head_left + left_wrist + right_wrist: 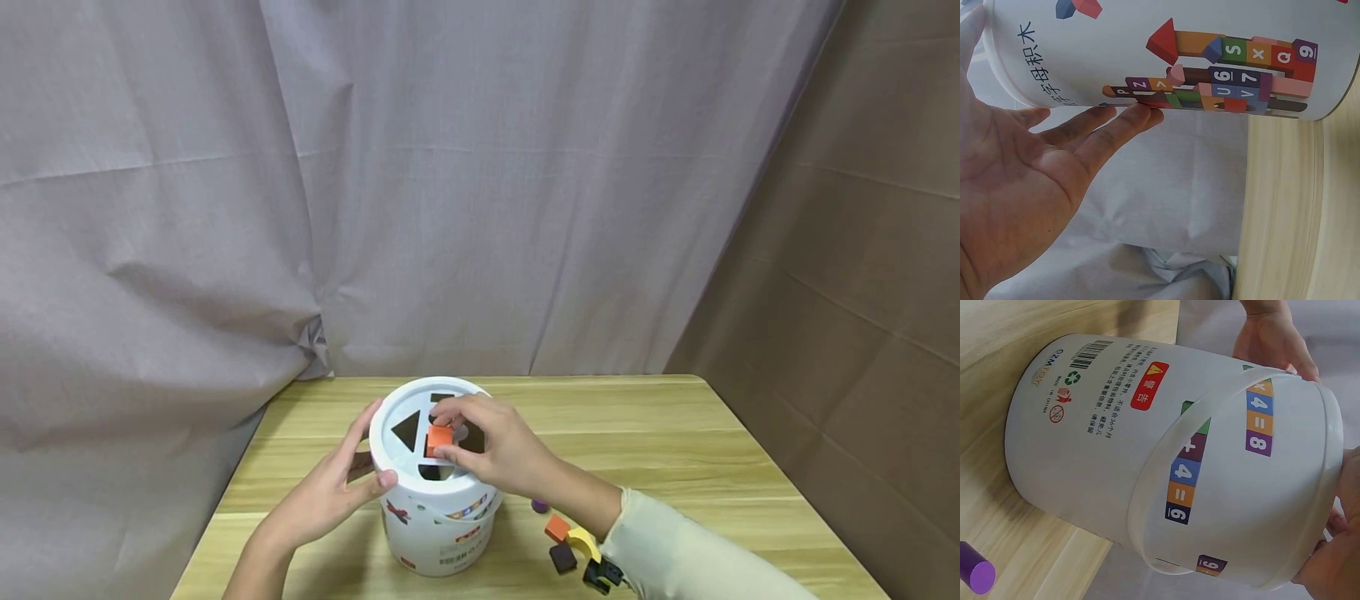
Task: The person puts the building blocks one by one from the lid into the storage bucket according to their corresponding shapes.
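A white toy bucket (438, 533) stands upright on the wooden table, its lid (397, 477) cut with a triangular hole and several other shaped openings. Over one opening near the lid's middle, my right hand (498, 442) pinches an orange block (440, 438) between thumb and fingers. My left hand (330, 496) rests against the bucket's left side, thumb on the lid's rim and fingers spread along the wall. In the left wrist view those fingers (1104, 134) lie fairly straight against the printed side. The right wrist view shows the bucket's handle (1166, 437) hanging down its side.
Right of the bucket, loose blocks lie on the table (645, 442): a purple cylinder (540, 506), an orange block (557, 527), a yellow arch (583, 543), a dark block (563, 558) and black pieces (600, 575) beside the right sleeve. Grey curtain (480, 208) hangs behind.
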